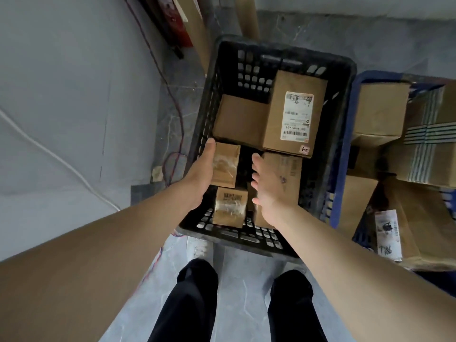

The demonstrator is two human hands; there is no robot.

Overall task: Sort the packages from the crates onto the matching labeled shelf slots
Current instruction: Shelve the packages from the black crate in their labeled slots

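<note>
Far L: grey wall [61, 82], white cable [61, 159] slanting across it. Next over, red wire [181, 124] trailing down to floor, just L of black crate [246, 239]. Crate on floor, open top, 5 cardboard boxes inside.

L hand [201, 174] in crate's near-L part, gripping taped box [225, 166]: thumb up along box's far-L corner, palm vs. its L side, fingers hidden behind it. Just nearer: barcode box [230, 208], clear tape over top, close to crate's near wall. Beyond taped box: plain box [240, 119], no label showing, far-L part of crate.

Bottom mid: black trousers [187, 304], white shoe [198, 248] by crate's near wall.

R hand [267, 193] back-up over flat box [287, 178], fingers curled down over its L edge, gripping it. Dark gap betw. taped box & flat box. Flat box in near-R part of crate, far end tucked under label box [278, 107]. Label box: biggest, white shipping label on top, small sticker at near corner, overlapping plain box too.

Far R: blue crate [332, 206] just beside black crate, piled w/ bigger cartons. Striped carton [427, 149] on top; marked carton [409, 233] at near end, white label w/ handwriting, not legible enough to read.
</note>
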